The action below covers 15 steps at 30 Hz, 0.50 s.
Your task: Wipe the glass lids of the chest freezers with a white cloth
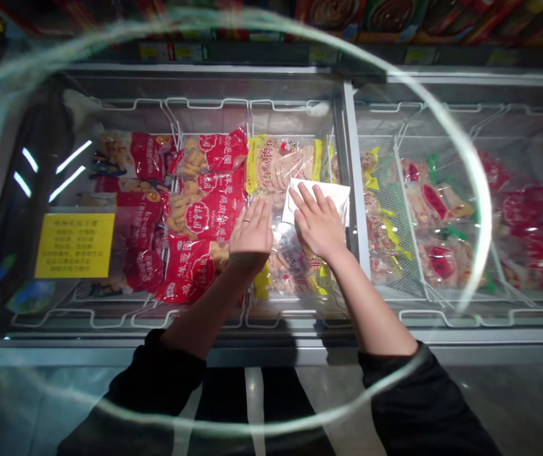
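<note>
Right of the picture's centre, a folded white cloth lies under the open, finger-spread right hand and could bunch against the metal lid edge if pushed unevenly; the flat, open left hand might smudge the glass lid. The cloth's long axis seems to run left to right, dipping slightly rightward, one end facing that edge.

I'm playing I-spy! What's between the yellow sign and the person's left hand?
In the head view, red food bags fill most of the stretch between the yellow sign and the left hand, seen through the glass.
</note>
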Tool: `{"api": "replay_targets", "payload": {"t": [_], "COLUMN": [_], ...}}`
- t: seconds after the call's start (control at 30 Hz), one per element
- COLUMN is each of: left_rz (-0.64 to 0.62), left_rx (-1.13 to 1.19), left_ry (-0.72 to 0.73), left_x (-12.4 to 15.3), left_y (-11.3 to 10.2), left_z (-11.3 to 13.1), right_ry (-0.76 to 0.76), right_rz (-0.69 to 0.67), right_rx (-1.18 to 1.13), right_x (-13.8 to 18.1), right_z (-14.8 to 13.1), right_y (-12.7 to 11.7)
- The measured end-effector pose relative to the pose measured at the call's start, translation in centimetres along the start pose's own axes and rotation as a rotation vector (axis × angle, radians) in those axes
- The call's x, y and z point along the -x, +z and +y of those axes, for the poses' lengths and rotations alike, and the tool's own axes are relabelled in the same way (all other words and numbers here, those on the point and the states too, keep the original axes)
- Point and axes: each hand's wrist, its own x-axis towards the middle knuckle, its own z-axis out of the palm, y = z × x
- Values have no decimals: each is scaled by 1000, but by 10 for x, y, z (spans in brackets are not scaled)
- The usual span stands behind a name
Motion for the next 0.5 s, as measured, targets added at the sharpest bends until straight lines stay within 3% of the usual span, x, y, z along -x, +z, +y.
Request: {"api": "replay_targets", "payload": {"t": [0.1,0.23,0.37,0.5], "left_rz": [28,46,61,72], "left_rx": [1,10,16,6], "left_ry": [25,35,33,33], "left_x": [2,3,5,5], "left_y": [3,2,2,4], "left_z": [-3,-4,-2,-2], "right_ry": [14,88,109,74], "right_rz": [-1,47,53,14], "right_rx": [-7,5,26,42], "right_x": [-7,22,55,52], "right_z": [18,30,10,-7], "right_y": [-5,1,10,8]}}
